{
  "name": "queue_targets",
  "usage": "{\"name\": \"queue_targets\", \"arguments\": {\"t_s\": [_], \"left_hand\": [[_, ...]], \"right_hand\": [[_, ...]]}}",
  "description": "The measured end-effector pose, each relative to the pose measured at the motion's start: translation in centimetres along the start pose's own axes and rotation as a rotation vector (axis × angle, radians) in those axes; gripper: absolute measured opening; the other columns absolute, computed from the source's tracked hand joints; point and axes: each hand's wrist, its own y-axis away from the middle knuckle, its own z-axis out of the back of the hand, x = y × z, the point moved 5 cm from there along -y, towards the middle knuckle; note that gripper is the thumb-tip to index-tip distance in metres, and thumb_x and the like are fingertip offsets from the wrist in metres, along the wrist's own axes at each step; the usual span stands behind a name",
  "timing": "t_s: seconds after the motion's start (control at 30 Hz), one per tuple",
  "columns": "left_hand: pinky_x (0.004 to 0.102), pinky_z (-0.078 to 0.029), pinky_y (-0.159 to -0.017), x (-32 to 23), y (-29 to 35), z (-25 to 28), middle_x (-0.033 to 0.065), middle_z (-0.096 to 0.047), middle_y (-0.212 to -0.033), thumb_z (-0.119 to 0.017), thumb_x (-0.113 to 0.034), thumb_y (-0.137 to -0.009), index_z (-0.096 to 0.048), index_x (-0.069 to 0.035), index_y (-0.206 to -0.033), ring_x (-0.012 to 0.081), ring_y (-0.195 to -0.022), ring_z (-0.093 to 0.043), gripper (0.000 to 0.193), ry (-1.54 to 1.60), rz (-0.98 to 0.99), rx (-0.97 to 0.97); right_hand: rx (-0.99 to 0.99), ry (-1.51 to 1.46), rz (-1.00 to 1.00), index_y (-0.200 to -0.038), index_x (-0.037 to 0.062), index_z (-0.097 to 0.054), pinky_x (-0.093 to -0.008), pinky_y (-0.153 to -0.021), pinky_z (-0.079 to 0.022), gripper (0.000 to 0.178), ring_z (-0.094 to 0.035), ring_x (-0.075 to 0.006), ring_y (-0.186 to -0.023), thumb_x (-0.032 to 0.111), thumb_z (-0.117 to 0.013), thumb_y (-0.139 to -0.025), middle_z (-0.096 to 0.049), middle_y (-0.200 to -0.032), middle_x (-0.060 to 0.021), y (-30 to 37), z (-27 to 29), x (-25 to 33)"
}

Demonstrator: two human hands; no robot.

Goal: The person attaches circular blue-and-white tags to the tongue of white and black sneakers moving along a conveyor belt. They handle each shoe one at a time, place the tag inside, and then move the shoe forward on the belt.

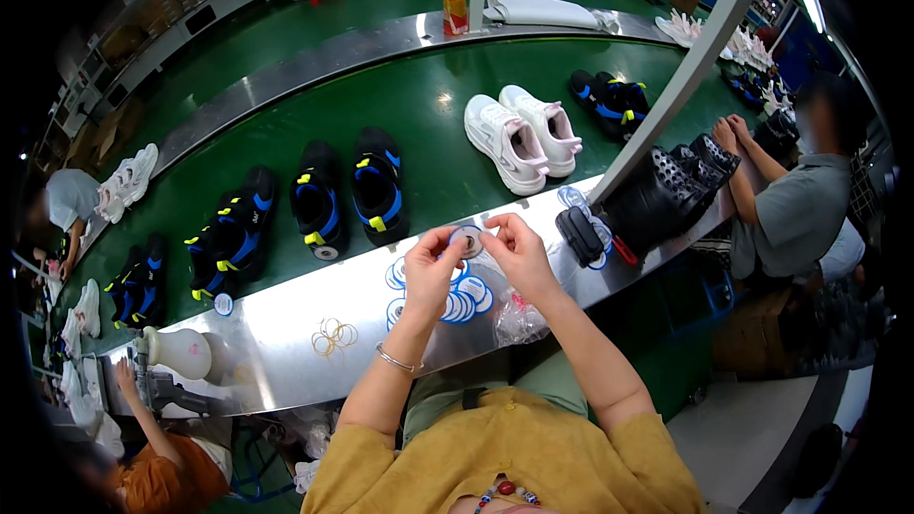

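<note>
Between my two hands, above the metal ledge, is a small round white tag (468,241) with a dark centre. My left hand (433,272) pinches its left side with thumb and fingers; my right hand (519,259) pinches the right side. Just below lies a loose pile of blue-rimmed round tags (466,303), partly covered by my left wrist. A crumpled clear plastic bag (520,322) rests under my right forearm. Beyond my hands, a black and blue pair of sneakers (376,186) and a white pair of sneakers (502,138) stand on the green belt.
Tan rubber bands (334,335) lie on the metal ledge (276,324) at left, near a white container (181,354). A black case (578,236), more tags and a black bag (666,195) sit to the right, by a slanted post (681,76). Co-workers sit on both sides.
</note>
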Motion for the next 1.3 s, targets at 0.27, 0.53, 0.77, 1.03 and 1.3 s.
{"name": "queue_targets", "arguments": {"t_s": [0.27, 0.53, 0.77, 1.03, 1.3], "left_hand": [[0.0187, -0.043, -0.056, -0.7, -0.3, -1.4, 0.0033, -0.063, -0.081, -0.067, -0.004, -0.084, -0.061, 0.000, -0.095, 0.0064, -0.067, -0.054, 0.013, -0.109, -0.065, -0.030], [0.0188, -0.043, -0.056, -1.1, -0.1, -2.7, 0.0028, -0.062, -0.083, -0.067, -0.005, -0.084, -0.064, 0.003, -0.090, 0.0065, -0.067, -0.054, 0.011, -0.333, -0.185, -0.038], [0.0206, -0.043, -0.067, 0.1, -0.8, -3.3, 0.0032, -0.059, -0.083, -0.058, -0.008, -0.091, -0.065, 0.004, -0.093, 0.0090, -0.074, -0.053, 0.013, -0.042, -0.096, 0.150], [0.0209, -0.047, -0.064, 1.3, -2.2, -5.5, 0.0023, -0.059, -0.081, -0.060, -0.008, -0.090, -0.055, -0.002, -0.092, 0.0080, -0.074, -0.056, 0.008, -0.092, 0.015, 0.173], [0.0207, -0.047, -0.059, 2.2, -5.1, -8.3, 0.0033, -0.059, -0.078, -0.055, -0.008, -0.093, -0.051, -0.002, -0.091, 0.0080, -0.069, -0.057, 0.008, -0.312, -0.045, 0.254]], "right_hand": [[-0.105, 0.233, 0.343, -0.084, -0.0006, -0.056, -0.0247, -0.051, -0.041, 0.010, -0.051, -0.0095, -0.056, 0.007, -0.061, -0.086, -0.057, -0.065, -0.0052, 0.2, 0.6, 3.6], [-0.143, 0.436, 0.457, -0.080, 0.0008, -0.056, -0.0344, -0.054, -0.046, 0.005, -0.060, -0.0271, -0.058, 0.004, -0.060, -0.082, -0.060, -0.069, -0.0128, -0.1, 1.2, 3.3], [-0.014, 0.248, 0.430, -0.081, 0.0014, -0.054, -0.0404, -0.058, -0.047, 0.005, -0.060, -0.0353, -0.067, 0.004, -0.057, -0.084, -0.060, -0.074, -0.0153, -0.4, 3.2, 3.3], [0.030, 0.184, 0.414, -0.096, -0.0015, -0.058, -0.0319, -0.058, -0.047, 0.010, -0.059, -0.0209, -0.063, 0.006, -0.056, -0.089, -0.060, -0.072, -0.0114, -1.0, 4.5, 1.4], [0.231, 0.159, 0.146, -0.094, -0.0016, -0.059, -0.0272, -0.058, -0.043, 0.016, -0.053, -0.0144, -0.060, 0.012, -0.061, -0.088, -0.059, -0.069, -0.0078, -3.8, 8.0, -0.7]]}}
